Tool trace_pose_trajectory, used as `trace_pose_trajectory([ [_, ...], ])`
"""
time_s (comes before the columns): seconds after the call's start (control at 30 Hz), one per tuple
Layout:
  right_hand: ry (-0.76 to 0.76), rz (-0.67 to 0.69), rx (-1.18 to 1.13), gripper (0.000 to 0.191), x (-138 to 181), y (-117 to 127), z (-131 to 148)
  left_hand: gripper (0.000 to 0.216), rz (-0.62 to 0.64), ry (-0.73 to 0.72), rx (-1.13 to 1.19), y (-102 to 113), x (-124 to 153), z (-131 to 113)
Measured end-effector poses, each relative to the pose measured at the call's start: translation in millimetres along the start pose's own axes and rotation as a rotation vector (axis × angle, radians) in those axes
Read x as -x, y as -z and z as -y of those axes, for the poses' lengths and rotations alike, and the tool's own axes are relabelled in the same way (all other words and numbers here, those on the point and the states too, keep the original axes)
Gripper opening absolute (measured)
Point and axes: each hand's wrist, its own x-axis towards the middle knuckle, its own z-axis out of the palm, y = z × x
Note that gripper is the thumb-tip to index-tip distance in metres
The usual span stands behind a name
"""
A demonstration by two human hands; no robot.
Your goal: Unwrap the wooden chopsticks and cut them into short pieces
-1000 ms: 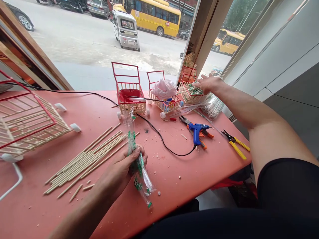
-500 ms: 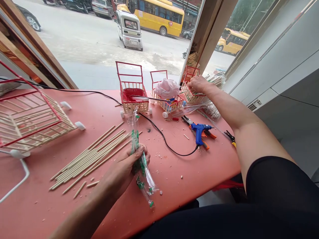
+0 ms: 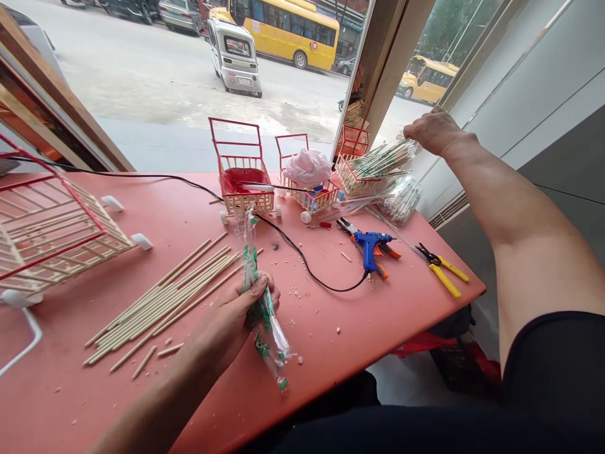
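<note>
My left hand (image 3: 258, 299) is closed around crumpled clear plastic chopstick wrappers (image 3: 265, 315) with green print, held above the table's front half. Out at the far right, my right hand (image 3: 437, 131) has its fingers pinched together at the upper ends of a bundle of wrapped chopsticks (image 3: 385, 159). That bundle leans out of a small stick-built cart (image 3: 354, 180) with a red handle. Bare wooden chopsticks (image 3: 165, 296) lie in a loose row left of my left hand, with a few short cut pieces (image 3: 144, 362) near them.
On the pink table (image 3: 302, 384) stand a cart with a red bowl (image 3: 243, 181), another with a white cloth (image 3: 309, 167), and a larger cart (image 3: 51, 233) at left. A blue glue gun (image 3: 371, 246) trails its cord. Yellow-handled pliers (image 3: 444, 274) lie near the right edge.
My right hand has moved up and right from the far cart's basket to the outer ends of the wrapped chopsticks. My left hand keeps the wrappers; the view has shifted slightly.
</note>
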Motion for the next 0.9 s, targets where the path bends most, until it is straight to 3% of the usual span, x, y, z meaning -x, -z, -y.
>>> trace_pose_trajectory([
  [0.1, 0.075, -0.016, 0.051, 0.041, 9, -3, 4, 0.05, -0.001, -0.006, -0.004, 0, -1, 2],
  [0.2, 0.156, -0.015, 0.133, 0.039, 10, -6, 25, 0.049, -0.001, -0.01, -0.006, -1, -2, 3],
  [0.4, 0.142, 0.034, 0.213, 0.043, -1, -18, 64, 0.048, -0.014, -0.012, -0.002, 0, -2, 3],
  [0.57, 0.147, 0.075, 0.172, 0.038, 0, -25, 68, 0.05, -0.013, 0.001, 0.008, 1, -2, 1],
  [0.67, 0.162, 0.097, 0.147, 0.054, 3, -27, 66, 0.052, -0.015, 0.01, 0.005, 0, -2, 1],
  [0.77, 0.157, 0.112, 0.149, 0.058, 2, -29, 70, 0.052, -0.019, 0.014, -0.007, 0, -2, 1],
  [0.9, 0.133, 0.044, 0.16, 0.07, -3, -36, 79, 0.052, -0.012, 0.021, -0.019, -1, -1, 0],
])
